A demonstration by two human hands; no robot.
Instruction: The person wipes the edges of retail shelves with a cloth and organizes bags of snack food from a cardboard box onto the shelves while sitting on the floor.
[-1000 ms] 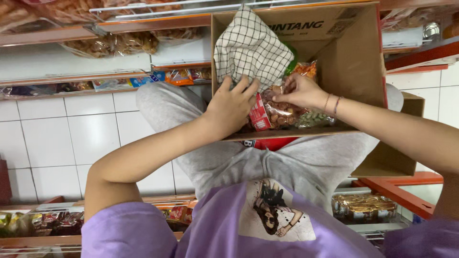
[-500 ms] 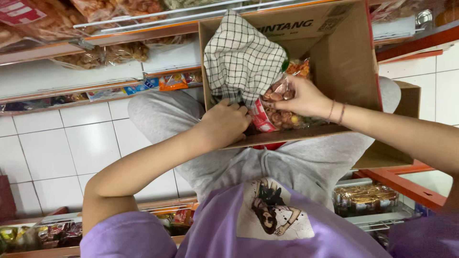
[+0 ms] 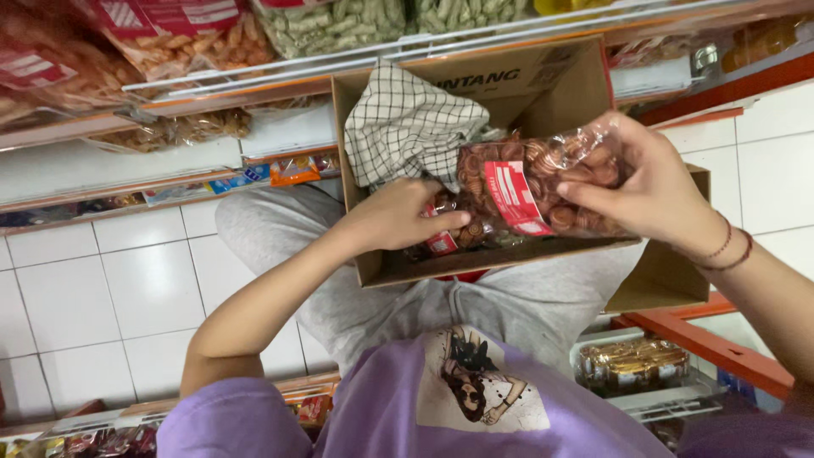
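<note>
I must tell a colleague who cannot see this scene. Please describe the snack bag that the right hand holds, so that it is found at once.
Find the open cardboard box on the person's lap. Just above its opening, the right hand lifts a clear snack bag full of round brown pieces, with a red and white label. Unlike the checked cloth beside it, it is transparent and held up.

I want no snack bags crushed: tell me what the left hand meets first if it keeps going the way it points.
Likely the small snack packet in the cardboard box, right at the left hand's fingertips; depth is unclear.
</note>
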